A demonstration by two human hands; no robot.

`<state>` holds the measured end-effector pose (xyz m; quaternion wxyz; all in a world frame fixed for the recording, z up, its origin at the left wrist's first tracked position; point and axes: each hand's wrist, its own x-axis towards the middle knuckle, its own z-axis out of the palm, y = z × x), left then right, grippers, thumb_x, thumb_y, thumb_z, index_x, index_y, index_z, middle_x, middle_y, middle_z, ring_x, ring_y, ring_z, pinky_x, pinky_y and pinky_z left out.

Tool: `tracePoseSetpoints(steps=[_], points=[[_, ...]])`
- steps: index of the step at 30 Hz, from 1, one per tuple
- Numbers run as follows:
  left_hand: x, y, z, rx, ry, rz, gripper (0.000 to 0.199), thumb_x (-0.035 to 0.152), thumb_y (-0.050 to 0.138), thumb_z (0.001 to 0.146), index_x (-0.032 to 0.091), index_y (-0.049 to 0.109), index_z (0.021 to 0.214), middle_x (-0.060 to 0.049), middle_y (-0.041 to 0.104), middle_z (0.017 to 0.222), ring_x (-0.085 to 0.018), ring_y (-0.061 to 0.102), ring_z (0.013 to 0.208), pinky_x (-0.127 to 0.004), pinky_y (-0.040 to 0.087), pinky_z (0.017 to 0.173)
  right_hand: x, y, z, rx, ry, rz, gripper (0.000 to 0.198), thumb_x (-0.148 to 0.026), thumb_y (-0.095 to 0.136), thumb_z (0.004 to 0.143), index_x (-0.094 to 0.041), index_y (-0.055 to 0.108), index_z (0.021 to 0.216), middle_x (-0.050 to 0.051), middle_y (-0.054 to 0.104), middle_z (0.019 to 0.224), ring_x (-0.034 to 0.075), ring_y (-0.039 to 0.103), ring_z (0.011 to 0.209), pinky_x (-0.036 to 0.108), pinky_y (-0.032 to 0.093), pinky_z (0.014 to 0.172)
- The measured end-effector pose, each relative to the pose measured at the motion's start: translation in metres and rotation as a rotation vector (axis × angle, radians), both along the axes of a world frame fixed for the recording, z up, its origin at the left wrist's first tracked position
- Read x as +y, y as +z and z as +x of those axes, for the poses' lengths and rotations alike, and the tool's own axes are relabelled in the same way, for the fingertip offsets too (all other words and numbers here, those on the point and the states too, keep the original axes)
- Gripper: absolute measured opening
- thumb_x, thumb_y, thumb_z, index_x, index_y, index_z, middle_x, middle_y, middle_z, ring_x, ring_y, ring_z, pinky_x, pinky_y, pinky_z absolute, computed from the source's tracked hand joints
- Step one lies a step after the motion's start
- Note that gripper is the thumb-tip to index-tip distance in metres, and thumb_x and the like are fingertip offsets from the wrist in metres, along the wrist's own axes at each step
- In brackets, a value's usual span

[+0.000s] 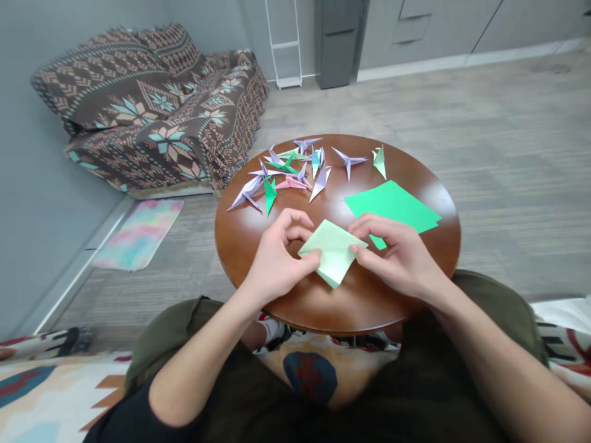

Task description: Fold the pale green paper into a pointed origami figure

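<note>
Pale green paper [333, 253] in the pinch of left hand [282, 253] and right hand [401, 253], underside hidden.

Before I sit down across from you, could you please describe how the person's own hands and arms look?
The left hand and right hand are bare, with no gloves visible. Both forearms look uncovered too. A black sleeve ends near the left elbow; no right sleeve shows.
</note>
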<state>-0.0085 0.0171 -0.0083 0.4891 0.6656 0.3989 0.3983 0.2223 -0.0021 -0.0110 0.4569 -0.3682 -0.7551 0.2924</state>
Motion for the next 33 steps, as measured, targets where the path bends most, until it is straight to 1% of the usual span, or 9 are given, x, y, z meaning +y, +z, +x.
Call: tracePoseSetpoints(steps=[5,8,13,17,20,23,26,28,33], points=[[0.002,0.001,0.001,0.027,0.004,0.014,0.038,0.014,0.074,0.079,0.023,0.049,0.106,0.001,0.072,0.085,-0.013,0.066,0.076,-0.023,0.047,0.070,0.001,0.000,0.001,0.004,-0.002,-0.021,0.015,-0.015,0.066,0.093,-0.021,0.060,0.081,0.003,0.068,0.090,0.018,0.060,0.080,0.031,0.044,0.073],[0.003,0.003,-0.001,0.050,0.012,0.013,0.037,0.016,0.074,0.078,0.023,0.049,0.105,0.002,0.071,0.083,-0.013,0.066,0.074,-0.023,0.047,0.068,0.003,0.000,0.006,-0.004,-0.021,-0.037,0.016,-0.017,0.066,0.094,-0.022,0.060,0.081,0.004,0.068,0.091,0.020,0.062,0.084,0.034,0.046,0.075],[0.006,0.006,-0.004,0.071,0.036,0.065,0.036,0.013,0.073,0.077,0.022,0.049,0.104,0.003,0.069,0.078,-0.013,0.067,0.075,-0.026,0.048,0.078,0.005,-0.001,0.014,0.009,-0.078,-0.042,0.017,-0.019,0.066,0.095,-0.024,0.059,0.080,0.004,0.069,0.092,0.023,0.062,0.089,0.037,0.047,0.080],[0.009,0.007,-0.008,0.083,0.028,0.070,0.035,0.011,0.071,0.076,0.021,0.050,0.103,0.003,0.069,0.078,-0.014,0.065,0.075,-0.027,0.048,0.079,0.007,-0.002,0.019,0.010,-0.075,-0.048,0.016,-0.021,0.066,0.095,-0.023,0.060,0.081,0.004,0.069,0.092,0.023,0.062,0.089,0.037,0.046,0.081],[0.013,0.008,-0.012,0.044,0.040,0.095,0.029,0.012,0.068,0.078,0.019,0.054,0.103,0.002,0.066,0.077,-0.014,0.062,0.075,-0.027,0.047,0.078,0.008,-0.003,0.021,0.034,-0.099,-0.037,0.013,-0.020,0.066,0.095,-0.023,0.062,0.083,0.003,0.068,0.093,0.022,0.061,0.088,0.037,0.045,0.082],[0.013,0.010,-0.011,-0.011,0.005,0.109,0.023,0.023,0.067,0.085,0.016,0.064,0.106,-0.002,0.066,0.086,-0.016,0.061,0.081,-0.027,0.047,0.078,0.007,-0.004,0.016,0.073,-0.092,-0.058,0.014,-0.020,0.067,0.095,-0.023,0.062,0.082,0.003,0.068,0.092,0.022,0.061,0.088,0.037,0.045,0.083],[0.009,0.010,-0.005,0.064,-0.084,0.046,0.019,0.031,0.069,0.089,0.016,0.070,0.100,-0.004,0.070,0.093,-0.018,0.064,0.085,-0.028,0.049,0.079,0.004,-0.003,0.005,0.087,-0.046,-0.091,0.016,-0.019,0.067,0.094,-0.023,0.061,0.080,0.003,0.068,0.090,0.021,0.062,0.086,0.036,0.046,0.080],[0.006,0.010,-0.001,0.142,-0.109,0.025,0.015,0.030,0.067,0.091,0.016,0.071,0.094,-0.003,0.070,0.088,-0.017,0.062,0.081,-0.028,0.048,0.076,0.002,-0.002,-0.002,0.080,-0.015,-0.100,0.014,-0.015,0.067,0.091,-0.022,0.062,0.080,0.003,0.069,0.090,0.020,0.062,0.085,0.034,0.046,0.077],[-0.001,0.010,0.005,0.275,-0.107,0.083,0.015,0.027,0.065,0.088,0.014,0.070,0.081,0.001,0.062,0.073,-0.014,0.052,0.068,-0.026,0.041,0.065,-0.001,-0.002,-0.010,-0.022,0.060,-0.179,0.009,-0.013,0.067,0.088,-0.019,0.067,0.082,0.004,0.071,0.092,0.020,0.063,0.083,0.032,0.046,0.072]])
